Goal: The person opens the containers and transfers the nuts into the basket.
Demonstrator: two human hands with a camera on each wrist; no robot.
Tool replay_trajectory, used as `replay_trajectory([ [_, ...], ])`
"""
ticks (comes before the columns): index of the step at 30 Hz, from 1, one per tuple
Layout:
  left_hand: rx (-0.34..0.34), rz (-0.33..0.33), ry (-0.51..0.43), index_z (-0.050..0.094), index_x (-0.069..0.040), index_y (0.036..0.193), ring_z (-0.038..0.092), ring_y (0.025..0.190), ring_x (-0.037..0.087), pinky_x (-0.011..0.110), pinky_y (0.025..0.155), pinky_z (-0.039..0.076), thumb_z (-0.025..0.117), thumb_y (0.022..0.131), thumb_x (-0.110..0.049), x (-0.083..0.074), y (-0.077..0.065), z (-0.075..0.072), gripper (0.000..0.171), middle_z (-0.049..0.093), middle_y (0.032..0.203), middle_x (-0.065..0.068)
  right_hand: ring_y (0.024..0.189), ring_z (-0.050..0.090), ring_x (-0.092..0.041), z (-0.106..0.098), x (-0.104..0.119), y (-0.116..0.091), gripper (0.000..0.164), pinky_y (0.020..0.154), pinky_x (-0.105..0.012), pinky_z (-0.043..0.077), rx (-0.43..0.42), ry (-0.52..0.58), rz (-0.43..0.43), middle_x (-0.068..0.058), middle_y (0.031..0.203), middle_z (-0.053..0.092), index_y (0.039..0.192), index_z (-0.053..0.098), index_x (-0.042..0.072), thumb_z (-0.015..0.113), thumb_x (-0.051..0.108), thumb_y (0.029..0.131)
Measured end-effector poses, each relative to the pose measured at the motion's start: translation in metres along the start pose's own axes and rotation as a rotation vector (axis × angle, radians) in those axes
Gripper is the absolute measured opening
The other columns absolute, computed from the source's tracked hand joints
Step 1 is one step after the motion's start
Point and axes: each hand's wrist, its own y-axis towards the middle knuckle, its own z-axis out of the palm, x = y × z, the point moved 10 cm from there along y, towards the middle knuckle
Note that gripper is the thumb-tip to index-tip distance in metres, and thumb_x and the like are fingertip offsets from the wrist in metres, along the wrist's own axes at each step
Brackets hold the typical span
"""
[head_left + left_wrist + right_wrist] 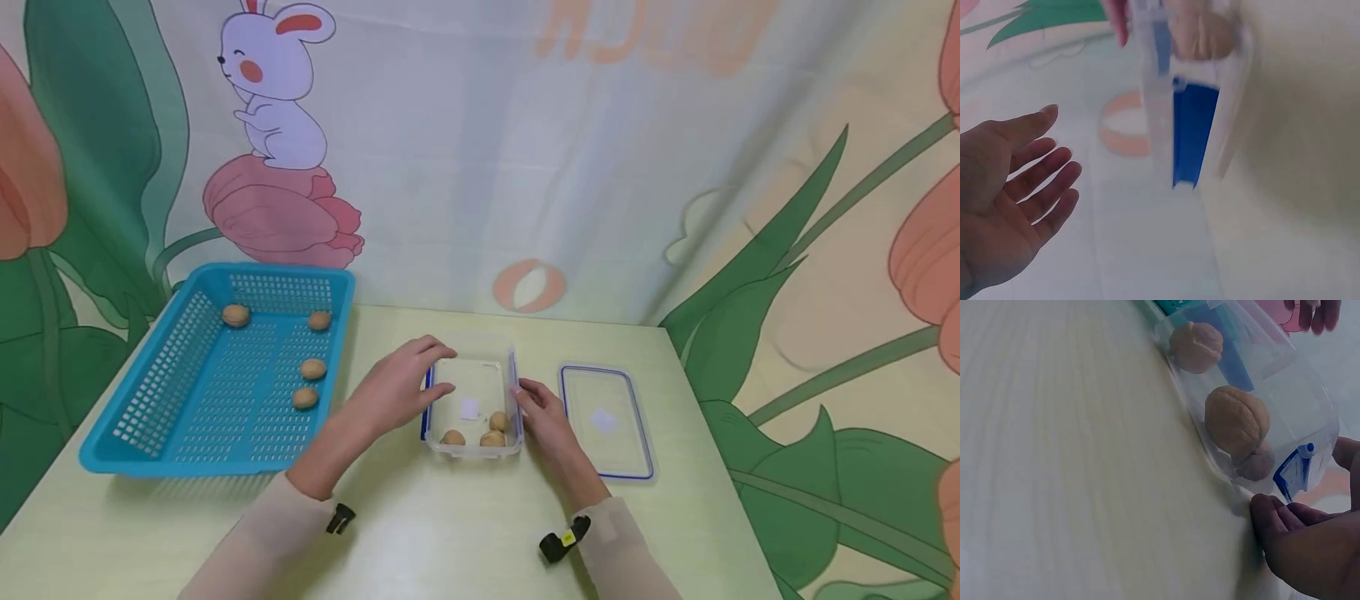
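Note:
A clear plastic food container [467, 452] with blue side clips stands on the table, with three walnuts [1237, 420] inside near its front. My right hand [546, 417] holds the container's right side, its fingers by the blue clip [1295, 472] there. Above the container's left edge is my left hand [405, 382], thumb and fingers spread apart and nothing between them. In the left wrist view, that hand [1010, 200] shows loosely bent fingers, away from the container's left blue clip [1195, 134].
A blue plastic basket [217, 400] stands on the left of the table [450, 533] with several walnuts [312, 369] in it. The container's clear lid [607, 421], with a blue seal, lies flat at the right. A printed curtain [450, 183] hangs behind the table.

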Motion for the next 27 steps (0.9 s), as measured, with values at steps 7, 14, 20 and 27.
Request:
replay_trajectory([
  [7, 0.131, -0.010, -0.117, 0.068, -0.007, 0.136, 0.065, 0.124, 0.026, 0.042, 0.105, 0.055, 0.081, 0.097, -0.026, -0.005, 0.023, 0.058, 0.045, 0.066, 0.133, 0.006, 0.136, 0.054, -0.036, -0.005, 0.007, 0.008, 0.054, 0.114, -0.053, 0.047, -0.020, 0.011, 0.006, -0.024, 0.145, 0.056, 0.151, 0.049, -0.003, 0.062, 0.029, 0.109],
  [14, 0.230, 0.040, -0.174, 0.070, -0.005, 0.135, 0.064, 0.125, 0.025, 0.040, 0.106, 0.053, 0.081, 0.097, -0.027, -0.005, 0.043, 0.100, 0.045, 0.066, 0.132, 0.006, 0.130, 0.057, -0.031, -0.011, 0.013, 0.017, 0.053, 0.115, -0.051, 0.047, -0.017, 0.087, -0.024, -0.026, 0.143, 0.055, 0.151, 0.046, -0.008, 0.064, 0.017, 0.108],
  [20, 0.330, 0.084, -0.228, 0.071, -0.006, 0.136, 0.065, 0.123, 0.027, 0.040, 0.105, 0.054, 0.081, 0.097, -0.028, -0.009, 0.051, 0.120, 0.046, 0.067, 0.130, 0.005, 0.122, 0.059, -0.021, -0.012, 0.002, 0.018, 0.049, 0.114, -0.046, 0.048, -0.016, 0.164, 0.006, -0.023, 0.142, 0.058, 0.148, 0.050, -0.008, 0.064, 0.016, 0.108],
  [27, 0.354, 0.077, -0.276, 0.074, -0.010, 0.132, 0.066, 0.119, 0.021, 0.040, 0.104, 0.054, 0.083, 0.095, -0.027, -0.006, 0.049, 0.135, 0.041, 0.071, 0.126, 0.000, 0.118, 0.062, -0.018, -0.010, -0.001, 0.015, 0.046, 0.109, -0.041, 0.051, -0.039, 0.171, -0.012, -0.023, 0.140, 0.061, 0.144, 0.055, -0.006, 0.066, 0.017, 0.107],
])
